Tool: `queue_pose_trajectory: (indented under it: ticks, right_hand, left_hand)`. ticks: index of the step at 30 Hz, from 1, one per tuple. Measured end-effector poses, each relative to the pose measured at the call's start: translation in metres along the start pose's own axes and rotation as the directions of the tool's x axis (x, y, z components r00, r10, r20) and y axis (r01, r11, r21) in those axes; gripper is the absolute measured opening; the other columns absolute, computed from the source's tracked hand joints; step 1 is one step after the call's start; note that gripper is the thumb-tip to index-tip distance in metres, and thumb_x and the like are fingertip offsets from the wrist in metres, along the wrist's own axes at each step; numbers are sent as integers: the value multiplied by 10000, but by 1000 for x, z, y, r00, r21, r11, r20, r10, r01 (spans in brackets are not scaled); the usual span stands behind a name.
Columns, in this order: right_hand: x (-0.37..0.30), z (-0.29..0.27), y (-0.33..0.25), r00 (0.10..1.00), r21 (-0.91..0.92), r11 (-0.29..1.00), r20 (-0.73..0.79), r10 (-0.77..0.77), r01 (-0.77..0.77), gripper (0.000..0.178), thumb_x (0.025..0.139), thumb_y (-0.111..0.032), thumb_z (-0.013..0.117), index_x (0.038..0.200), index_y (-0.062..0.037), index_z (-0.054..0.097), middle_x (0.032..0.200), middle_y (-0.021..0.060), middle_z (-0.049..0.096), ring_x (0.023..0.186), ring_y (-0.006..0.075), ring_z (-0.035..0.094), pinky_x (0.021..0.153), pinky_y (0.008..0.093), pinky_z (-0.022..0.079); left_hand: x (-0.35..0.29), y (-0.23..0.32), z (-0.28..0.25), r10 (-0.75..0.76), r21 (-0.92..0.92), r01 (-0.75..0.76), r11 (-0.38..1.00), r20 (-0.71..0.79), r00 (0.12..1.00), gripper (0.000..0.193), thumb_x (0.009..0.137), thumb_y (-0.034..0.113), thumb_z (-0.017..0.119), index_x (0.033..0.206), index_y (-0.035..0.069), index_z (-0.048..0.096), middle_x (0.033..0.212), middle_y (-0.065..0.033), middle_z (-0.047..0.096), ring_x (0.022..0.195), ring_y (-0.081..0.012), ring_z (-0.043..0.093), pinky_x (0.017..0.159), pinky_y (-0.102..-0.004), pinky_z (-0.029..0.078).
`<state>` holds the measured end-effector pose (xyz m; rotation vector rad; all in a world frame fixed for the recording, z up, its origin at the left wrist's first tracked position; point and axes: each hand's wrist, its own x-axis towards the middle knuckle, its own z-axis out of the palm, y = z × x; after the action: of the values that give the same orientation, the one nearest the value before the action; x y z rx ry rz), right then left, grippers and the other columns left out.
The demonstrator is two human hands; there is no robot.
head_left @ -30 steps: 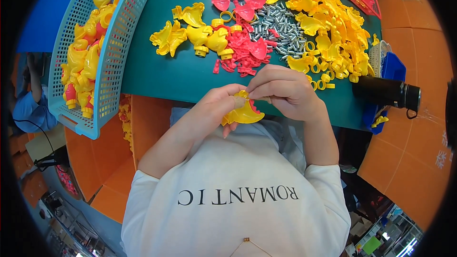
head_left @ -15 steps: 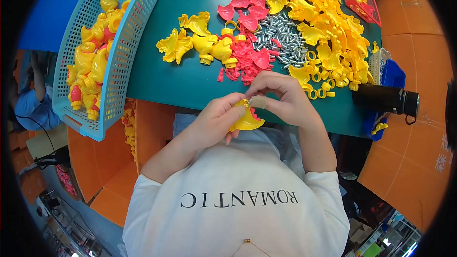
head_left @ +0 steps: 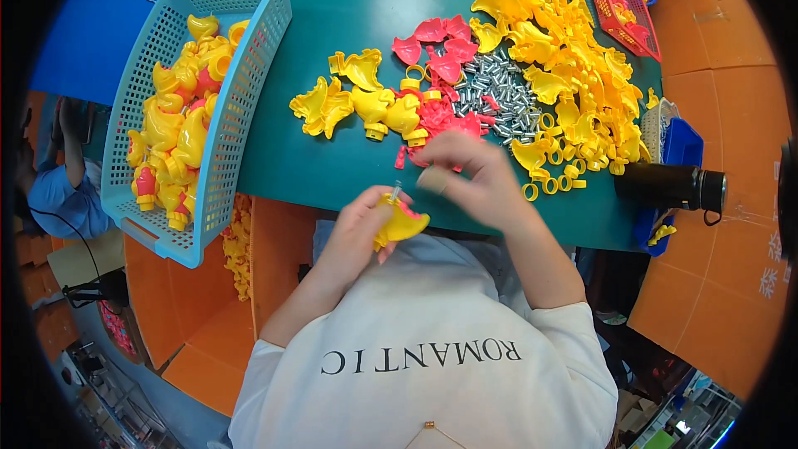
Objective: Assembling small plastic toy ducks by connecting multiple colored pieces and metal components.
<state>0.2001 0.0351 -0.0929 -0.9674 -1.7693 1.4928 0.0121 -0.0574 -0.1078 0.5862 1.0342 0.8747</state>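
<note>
My left hand (head_left: 356,233) is closed round a yellow plastic shell half (head_left: 405,226) above the table's front edge. A pink part shows inside the shell. A small metal pin (head_left: 396,188) stands up from its upper end. My right hand (head_left: 478,183) is apart from the shell, over the table in front of the pink pieces (head_left: 440,116). Its thumb, wrapped in a tan cover, and its index finger are apart, with nothing visible between them. Just beyond are joined yellow bodies (head_left: 403,114) and a heap of silver metal cylinders (head_left: 503,91).
A blue basket (head_left: 223,150) of yellow-and-pink figures stands at left. Yellow shells (head_left: 582,58) and yellow rings (head_left: 549,185) lie at right, near a black bottle (head_left: 665,187). Red baskets (head_left: 611,4) stand at the far right. An orange carton (head_left: 195,316) is below the table's left edge.
My right hand has parted from the yellow shell and moved a little up and right. The left hand has shifted left and down with the shell. The metal pin is now plainly visible.
</note>
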Motion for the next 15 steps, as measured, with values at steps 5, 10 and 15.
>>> queue_pose_trajectory:
  ticks: [5, 10, 15]
  right_hand:
    - [37, -48, 3, 897, -684, 727, -288, -336, 53, 150, 754, -63, 692, 895, -20, 665, 839, 78, 596, 800, 213, 569, 714, 331, 459]
    - [79, -32, 12, 933, -774, 607, -60, -355, 181, 73, 730, -68, 689, 799, -49, 678, 825, 79, 568, 854, 267, 533, 745, 371, 432]
    - [92, -34, 23, 911, -906, 421, -141, -388, 40, 55, 718, -87, 679, 765, -105, 702, 800, 52, 580, 822, 249, 539, 740, 384, 413]
  left_hand:
    - [4, 10, -19, 163, -250, -188, 950, -115, 980, 376, 860, 146, 464, 1209, 7, 447, 918, -115, 564, 645, -138, 513, 503, -271, 425]
    - [17, 12, -5, 161, -203, -174, 964, -76, 984, 333, 874, 135, 526, 1183, 23, 467, 960, -123, 588, 635, -131, 533, 515, -256, 440]
    - [18, 9, -9, 145, -176, -149, 973, -35, 989, 307, 898, 135, 531, 1184, 43, 471, 986, -119, 594, 646, -133, 550, 522, -245, 454]
